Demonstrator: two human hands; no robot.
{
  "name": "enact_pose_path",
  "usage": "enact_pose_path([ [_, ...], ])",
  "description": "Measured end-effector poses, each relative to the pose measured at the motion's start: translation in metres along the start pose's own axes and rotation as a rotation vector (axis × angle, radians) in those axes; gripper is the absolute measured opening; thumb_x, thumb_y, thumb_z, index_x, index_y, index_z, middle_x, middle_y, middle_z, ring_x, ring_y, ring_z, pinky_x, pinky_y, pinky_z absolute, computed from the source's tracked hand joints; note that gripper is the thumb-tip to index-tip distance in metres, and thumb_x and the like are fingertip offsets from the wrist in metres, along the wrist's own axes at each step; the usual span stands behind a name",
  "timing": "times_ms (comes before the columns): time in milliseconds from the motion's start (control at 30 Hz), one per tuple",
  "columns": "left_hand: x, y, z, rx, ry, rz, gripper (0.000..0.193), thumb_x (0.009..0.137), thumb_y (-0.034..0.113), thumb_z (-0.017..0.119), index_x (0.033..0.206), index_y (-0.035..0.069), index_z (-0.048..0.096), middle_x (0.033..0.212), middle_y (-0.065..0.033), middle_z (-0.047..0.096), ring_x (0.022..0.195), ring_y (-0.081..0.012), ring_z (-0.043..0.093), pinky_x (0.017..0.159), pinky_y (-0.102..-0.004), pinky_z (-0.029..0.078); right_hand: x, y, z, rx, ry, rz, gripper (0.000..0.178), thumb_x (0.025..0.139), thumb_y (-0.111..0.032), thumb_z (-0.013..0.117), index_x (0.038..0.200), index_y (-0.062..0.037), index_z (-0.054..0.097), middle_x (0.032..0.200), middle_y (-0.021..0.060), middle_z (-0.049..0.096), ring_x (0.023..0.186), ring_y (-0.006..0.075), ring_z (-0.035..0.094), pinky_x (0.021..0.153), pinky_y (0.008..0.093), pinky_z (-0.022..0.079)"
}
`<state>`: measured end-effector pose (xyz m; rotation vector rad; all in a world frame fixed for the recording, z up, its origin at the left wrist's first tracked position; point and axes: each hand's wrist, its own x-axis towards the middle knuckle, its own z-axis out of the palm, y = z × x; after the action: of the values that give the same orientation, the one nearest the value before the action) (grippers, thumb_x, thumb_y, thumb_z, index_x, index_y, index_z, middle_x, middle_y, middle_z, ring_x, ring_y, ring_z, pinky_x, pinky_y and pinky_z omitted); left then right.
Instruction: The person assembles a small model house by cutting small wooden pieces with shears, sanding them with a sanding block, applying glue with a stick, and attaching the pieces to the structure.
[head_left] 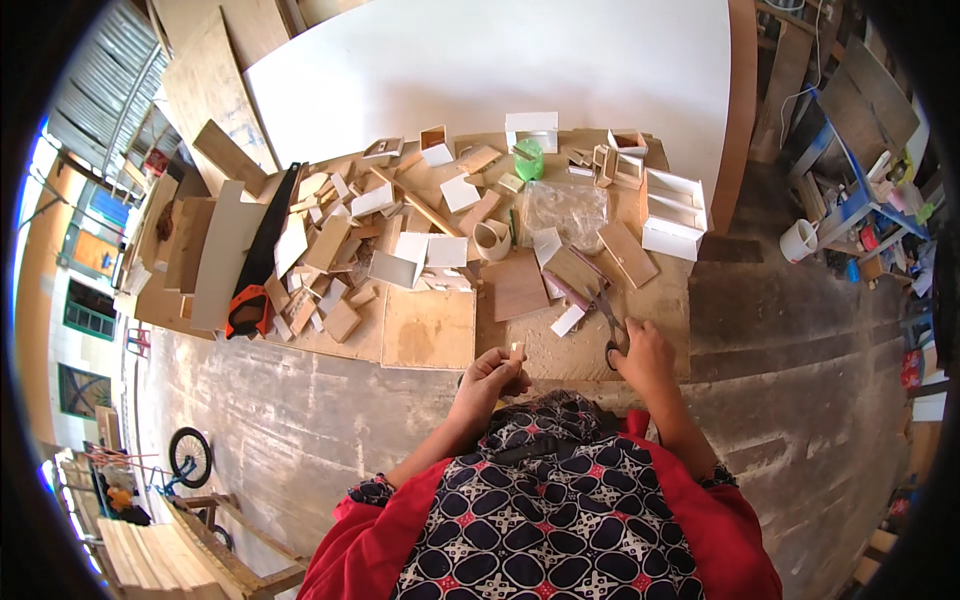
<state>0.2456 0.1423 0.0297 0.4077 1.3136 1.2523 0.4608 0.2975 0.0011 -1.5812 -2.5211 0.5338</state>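
Note:
My left hand is closed, pinching a small pale wooden piece just in front of the table's near edge. To its right, my right hand has its fingers at the dark handles of a pair of scissors, whose blades point away from me over the tabletop. Past the blade tips lie a dark reddish strip and a small white block. A flat brown board rests farther left.
Wood offcuts are heaped on the table's left, beside a handsaw with an orange handle. A white compartment box stands at the right. Along the back are a green container, a clear plastic bag and a cream cup.

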Motion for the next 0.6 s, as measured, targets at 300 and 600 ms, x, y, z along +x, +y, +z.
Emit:
enact_pose_path([
  [300,0.011,0.007,0.0,0.046,-0.021,0.076,0.015,0.093,0.019,0.054,0.089,0.006,0.056,0.079,-0.0059,0.065,0.067,-0.0107,0.059,0.063,-0.0233,0.048,0.007,0.038,-0.016,0.618,-0.41,-0.058,0.039,0.072,-0.014,0.07,0.108,-0.005,0.057,0.083,0.0088,0.065,0.072,0.0203,0.062,0.066,0.0299,0.049],
  [600,0.012,0.018,0.013,0.202,-0.071,0.175,0.02,0.092,0.022,0.058,0.092,0.003,0.062,0.079,-0.0029,0.065,0.071,-0.0081,0.057,0.069,-0.0224,0.045,-0.032,-0.017,-0.032,0.866,-0.496,-0.184,0.048,0.069,-0.02,0.081,0.106,-0.0024,0.057,0.08,0.0065,0.063,0.075,0.0114,0.061,0.066,0.026,0.048],
])
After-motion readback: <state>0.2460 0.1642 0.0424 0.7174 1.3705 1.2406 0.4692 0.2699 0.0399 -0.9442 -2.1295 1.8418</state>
